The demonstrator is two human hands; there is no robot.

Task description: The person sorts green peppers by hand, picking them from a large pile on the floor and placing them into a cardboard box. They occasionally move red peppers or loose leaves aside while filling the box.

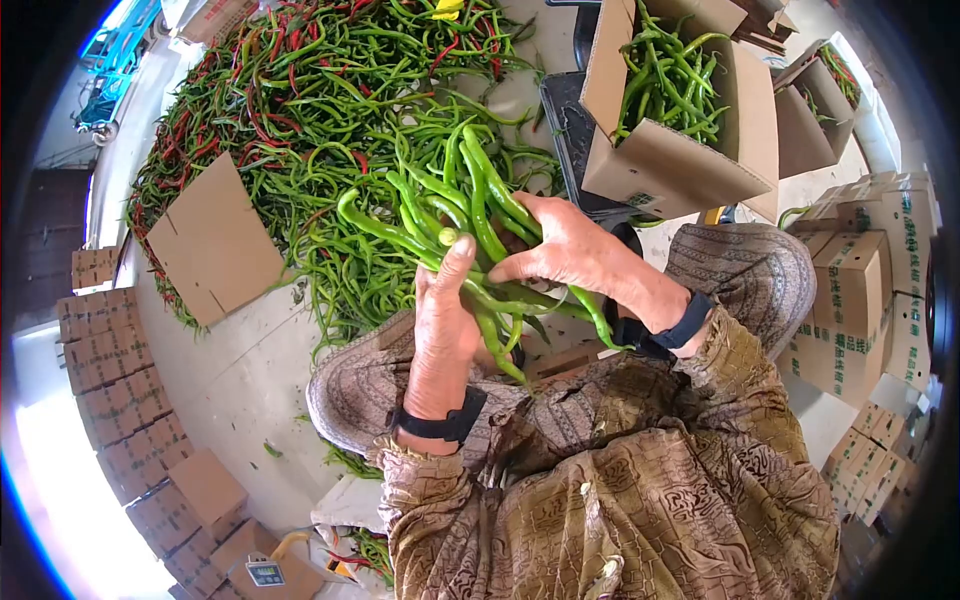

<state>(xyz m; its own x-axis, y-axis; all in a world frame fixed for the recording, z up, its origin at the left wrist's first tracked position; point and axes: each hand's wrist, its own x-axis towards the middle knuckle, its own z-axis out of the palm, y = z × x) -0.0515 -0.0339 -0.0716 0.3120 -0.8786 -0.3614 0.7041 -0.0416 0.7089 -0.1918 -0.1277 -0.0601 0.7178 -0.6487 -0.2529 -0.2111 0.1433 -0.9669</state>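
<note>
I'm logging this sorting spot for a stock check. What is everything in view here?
pepper pile: one, green and red, floor ahead
cardboard sheet: one, brown, on pile's left side
open box: one, brown, upper right
boxed peppers: many, green, inside open box
printed cartons: several, tan, right
stacked cartons: many, brown, left
scale: one, grey, bottom edge
bunch of green peppers: one, green, in both hands
left hand: one, black wristband, gripping bunch
right hand: one, black wristband, gripping bunch
</note>
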